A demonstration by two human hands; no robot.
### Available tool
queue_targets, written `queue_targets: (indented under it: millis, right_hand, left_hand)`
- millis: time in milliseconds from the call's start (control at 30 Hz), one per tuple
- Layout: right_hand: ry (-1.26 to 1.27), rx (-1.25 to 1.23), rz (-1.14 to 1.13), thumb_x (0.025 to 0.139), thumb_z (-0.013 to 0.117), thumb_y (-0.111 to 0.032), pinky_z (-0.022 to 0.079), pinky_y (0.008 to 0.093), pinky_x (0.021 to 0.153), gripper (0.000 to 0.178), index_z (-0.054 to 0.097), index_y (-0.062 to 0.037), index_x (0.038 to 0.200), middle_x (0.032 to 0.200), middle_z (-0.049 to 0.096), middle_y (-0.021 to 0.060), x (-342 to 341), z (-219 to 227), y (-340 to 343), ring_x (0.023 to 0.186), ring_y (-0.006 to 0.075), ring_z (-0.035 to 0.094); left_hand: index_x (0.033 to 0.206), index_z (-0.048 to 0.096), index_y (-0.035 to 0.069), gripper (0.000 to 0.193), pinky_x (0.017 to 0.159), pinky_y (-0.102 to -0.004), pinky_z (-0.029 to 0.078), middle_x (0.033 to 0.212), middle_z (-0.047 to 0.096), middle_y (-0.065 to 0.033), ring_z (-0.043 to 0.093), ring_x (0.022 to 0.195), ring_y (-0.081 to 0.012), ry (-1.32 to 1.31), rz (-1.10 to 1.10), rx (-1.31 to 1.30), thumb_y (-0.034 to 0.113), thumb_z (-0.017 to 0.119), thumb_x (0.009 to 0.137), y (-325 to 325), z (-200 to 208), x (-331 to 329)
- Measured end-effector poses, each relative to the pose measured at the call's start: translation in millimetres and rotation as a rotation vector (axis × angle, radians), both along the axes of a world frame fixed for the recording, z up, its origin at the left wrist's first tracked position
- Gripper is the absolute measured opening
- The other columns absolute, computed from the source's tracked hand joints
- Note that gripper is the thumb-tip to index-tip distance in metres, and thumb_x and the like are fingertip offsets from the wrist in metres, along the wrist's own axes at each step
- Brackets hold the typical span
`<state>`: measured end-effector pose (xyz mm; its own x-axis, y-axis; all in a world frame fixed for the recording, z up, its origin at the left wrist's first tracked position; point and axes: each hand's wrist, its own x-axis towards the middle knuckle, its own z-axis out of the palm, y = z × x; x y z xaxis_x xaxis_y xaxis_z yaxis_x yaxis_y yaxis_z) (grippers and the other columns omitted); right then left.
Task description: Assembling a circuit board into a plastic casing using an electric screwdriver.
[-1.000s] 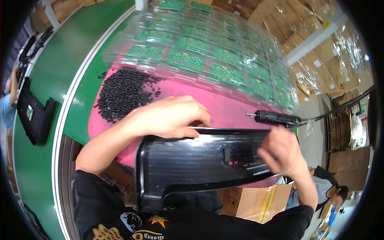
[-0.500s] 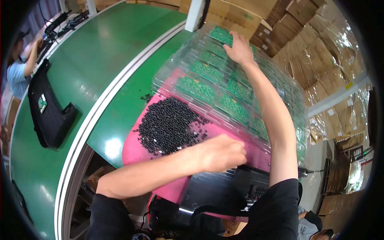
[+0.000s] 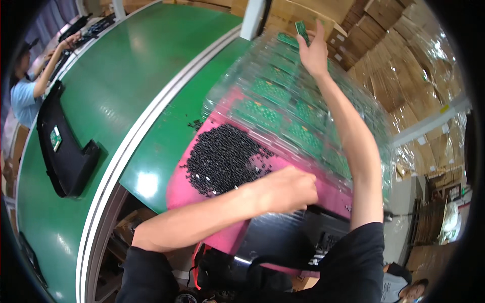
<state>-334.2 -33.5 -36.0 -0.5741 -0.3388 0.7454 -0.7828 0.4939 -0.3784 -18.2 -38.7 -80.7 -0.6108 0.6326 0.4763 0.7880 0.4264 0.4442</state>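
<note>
One green circuit board [image 3: 301, 32] is pinched by the right hand [image 3: 315, 53] above the far edge of the clear tray [image 3: 275, 143]; a slack fingertip grip could drop it. Left hand [image 3: 293, 191]: curled closed, contents indeterminable.

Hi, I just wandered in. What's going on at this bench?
Someone is working bare-handed. The right hand holds up a small green circuit board by the far end of a clear plastic tray of similar boards. The left hand is curled near a pile of small black pieces; whether it holds anything is hidden. A black panel sits closer to the person's body.
</note>
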Motion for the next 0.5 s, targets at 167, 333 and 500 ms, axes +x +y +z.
queue_targets:
  millis: [167, 333, 500]
  right_hand:
    - [-0.316, -0.194, 0.270, 0.087, 0.068, -0.020, 0.051, 0.0339, 0.086, 0.074, 0.026, -0.0004, 0.144, 0.119, 0.060, 0.0179, 116.3, 49.8, 83.0, 0.102, 0.0208, 0.061]
    - [-0.597, -0.329, 0.483, 0.089, 0.062, -0.009, 0.051, 0.0362, 0.094, 0.065, 0.030, -0.0016, 0.145, 0.125, 0.055, 0.0199, 243.3, 69.9, 182.6, 0.109, 0.0224, 0.059]
    - [-0.609, -0.414, 0.467, 0.088, 0.060, -0.007, 0.050, 0.0408, 0.098, 0.066, 0.028, 0.0003, 0.145, 0.127, 0.052, 0.0237, 319.9, 52.2, 249.8, 0.117, 0.0270, 0.056]
  left_hand:
    - [0.089, 0.068, 0.003, 0.029, 0.074, -0.0429, 0.053, 0.086, 0.067, -0.0126, 0.065, 0.091, -0.0311, -0.308, 0.096, -0.179, 0.027, 0.075, 0.074, -3.1, 20.5, 7.1]
    - [0.115, 0.062, -0.002, 0.054, 0.076, -0.0317, 0.053, 0.095, 0.071, -0.0119, 0.067, 0.084, -0.0199, -0.379, 0.416, 0.297, 0.019, 0.083, 0.070, -1.6, 43.6, 9.8]
    - [0.131, 0.054, 0.000, 0.069, 0.076, -0.0252, 0.051, 0.110, 0.065, -0.0072, 0.059, 0.103, -0.0143, -0.555, 0.089, 0.532, 0.001, 0.081, 0.067, 27.2, 59.1, 21.0]
